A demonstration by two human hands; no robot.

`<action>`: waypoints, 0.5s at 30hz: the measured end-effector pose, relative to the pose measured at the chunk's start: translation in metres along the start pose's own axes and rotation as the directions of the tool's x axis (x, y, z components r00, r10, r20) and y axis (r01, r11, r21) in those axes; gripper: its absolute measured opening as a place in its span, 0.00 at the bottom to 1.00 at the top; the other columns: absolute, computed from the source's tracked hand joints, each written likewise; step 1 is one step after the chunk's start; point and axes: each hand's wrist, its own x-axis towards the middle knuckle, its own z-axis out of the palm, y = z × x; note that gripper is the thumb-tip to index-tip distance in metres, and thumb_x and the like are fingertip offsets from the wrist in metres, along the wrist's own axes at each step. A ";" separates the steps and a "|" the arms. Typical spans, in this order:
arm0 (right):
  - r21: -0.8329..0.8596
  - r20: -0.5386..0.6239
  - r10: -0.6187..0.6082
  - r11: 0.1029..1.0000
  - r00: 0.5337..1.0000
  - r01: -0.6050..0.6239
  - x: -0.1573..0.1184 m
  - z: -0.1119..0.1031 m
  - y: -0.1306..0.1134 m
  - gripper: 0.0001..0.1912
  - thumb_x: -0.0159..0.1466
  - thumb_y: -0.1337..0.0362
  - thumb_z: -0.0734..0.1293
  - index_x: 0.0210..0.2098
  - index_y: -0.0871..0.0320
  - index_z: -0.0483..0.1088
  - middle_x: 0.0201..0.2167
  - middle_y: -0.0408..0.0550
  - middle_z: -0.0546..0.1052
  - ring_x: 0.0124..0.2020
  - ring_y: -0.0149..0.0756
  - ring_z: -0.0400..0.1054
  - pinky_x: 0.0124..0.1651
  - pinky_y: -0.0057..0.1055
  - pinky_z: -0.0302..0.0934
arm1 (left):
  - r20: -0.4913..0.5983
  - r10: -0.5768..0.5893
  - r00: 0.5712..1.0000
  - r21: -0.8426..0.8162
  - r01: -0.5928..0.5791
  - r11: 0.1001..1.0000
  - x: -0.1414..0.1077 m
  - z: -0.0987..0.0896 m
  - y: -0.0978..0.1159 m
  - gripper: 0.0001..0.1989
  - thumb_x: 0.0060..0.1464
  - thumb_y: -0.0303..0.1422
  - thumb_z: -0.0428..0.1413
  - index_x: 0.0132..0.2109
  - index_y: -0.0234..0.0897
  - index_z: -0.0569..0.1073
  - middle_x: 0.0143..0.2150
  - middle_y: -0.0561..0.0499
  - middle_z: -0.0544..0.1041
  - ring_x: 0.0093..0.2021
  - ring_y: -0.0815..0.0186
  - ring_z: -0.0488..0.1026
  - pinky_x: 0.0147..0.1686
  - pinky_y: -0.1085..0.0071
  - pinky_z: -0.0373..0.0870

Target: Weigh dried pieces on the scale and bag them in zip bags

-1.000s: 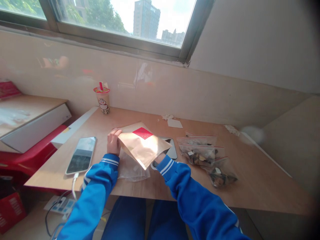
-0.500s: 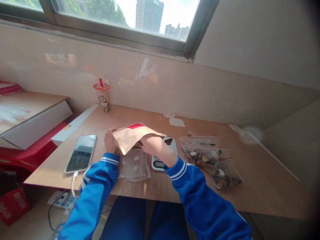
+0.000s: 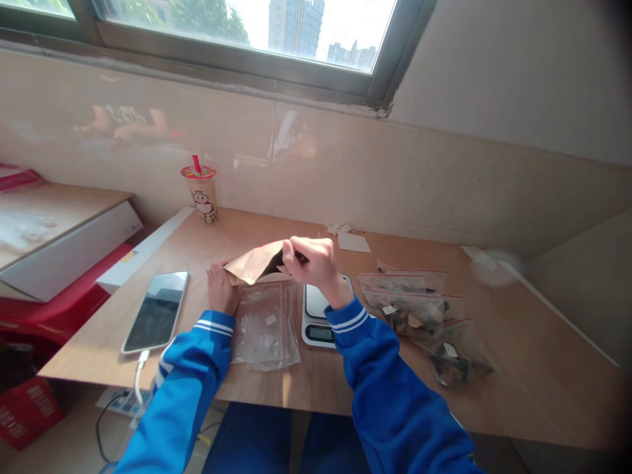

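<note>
My left hand (image 3: 221, 288) is closed on the left end of a brown paper bag (image 3: 254, 262), which is tilted with its dark opening to the right. At that opening, my right hand (image 3: 315, 264) has its fingers curled around dark dried pieces (image 3: 299, 257), whose exact kind I cannot make out. Beneath my right hand stands a white kitchen scale (image 3: 316, 303) with a lit display, its digits too small to read surely. Clear zip bags (image 3: 261, 327) lie flat below the paper bag, left of the scale.
Several filled zip bags (image 3: 415, 316) of brown dried pieces lie right of the scale. A phone (image 3: 157, 313) with a charging cable is at the left. A drink cup (image 3: 202, 196) stands at the back, and white paper (image 3: 354, 242) lies near the wall.
My right hand has come out of the paper bag to its mouth, with dark pieces now showing at the fingers. The bag has tipped flatter, and the scale's display is more exposed.
</note>
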 end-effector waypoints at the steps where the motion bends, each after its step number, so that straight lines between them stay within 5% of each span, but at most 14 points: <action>1: 0.078 -0.069 0.040 0.996 0.997 -0.035 0.002 0.002 0.001 0.25 0.67 0.52 0.57 0.15 0.54 0.55 0.12 0.39 0.61 0.17 0.27 0.57 0.24 0.25 0.52 | -0.013 0.001 1.000 0.007 -0.001 1.000 0.000 0.000 -0.001 0.14 0.54 0.32 0.50 0.48 0.31 0.67 0.46 0.35 0.68 0.50 0.46 0.65 0.53 0.46 0.59; 4: 0.362 -0.290 0.202 0.928 0.936 -0.088 0.016 0.010 0.004 0.25 0.67 0.49 0.56 0.17 0.54 0.57 0.15 0.40 0.65 0.18 0.27 0.60 0.25 0.25 0.57 | -0.035 0.009 0.999 0.044 -0.008 0.999 -0.001 -0.001 -0.003 0.12 0.57 0.34 0.48 0.46 0.32 0.67 0.42 0.38 0.69 0.47 0.48 0.66 0.51 0.48 0.61; 8: 0.705 -0.470 0.497 0.709 0.730 -0.029 0.044 0.003 0.022 0.22 0.66 0.50 0.55 0.19 0.54 0.54 0.15 0.39 0.67 0.15 0.26 0.61 0.20 0.24 0.55 | -0.002 0.027 1.000 0.082 -0.026 0.996 0.001 -0.002 -0.004 0.10 0.58 0.34 0.47 0.42 0.34 0.68 0.38 0.41 0.68 0.42 0.50 0.66 0.47 0.49 0.64; 12: 0.889 -0.365 0.724 0.458 0.586 -0.012 0.034 -0.026 0.061 0.18 0.62 0.51 0.53 0.21 0.53 0.47 0.14 0.36 0.66 0.08 0.23 0.50 0.12 0.23 0.41 | -0.003 0.011 1.000 0.073 -0.010 0.997 0.003 -0.002 -0.002 0.12 0.57 0.35 0.49 0.44 0.33 0.68 0.38 0.40 0.69 0.42 0.49 0.67 0.47 0.48 0.64; 15: 0.898 -0.296 0.807 0.418 0.511 -0.140 -0.010 -0.032 0.080 0.17 0.60 0.51 0.56 0.21 0.53 0.49 0.14 0.36 0.67 0.08 0.23 0.50 0.12 0.23 0.39 | -0.013 -0.032 0.999 0.042 0.032 0.999 0.005 -0.002 0.000 0.18 0.56 0.40 0.52 0.49 0.31 0.68 0.40 0.39 0.69 0.44 0.48 0.68 0.49 0.48 0.65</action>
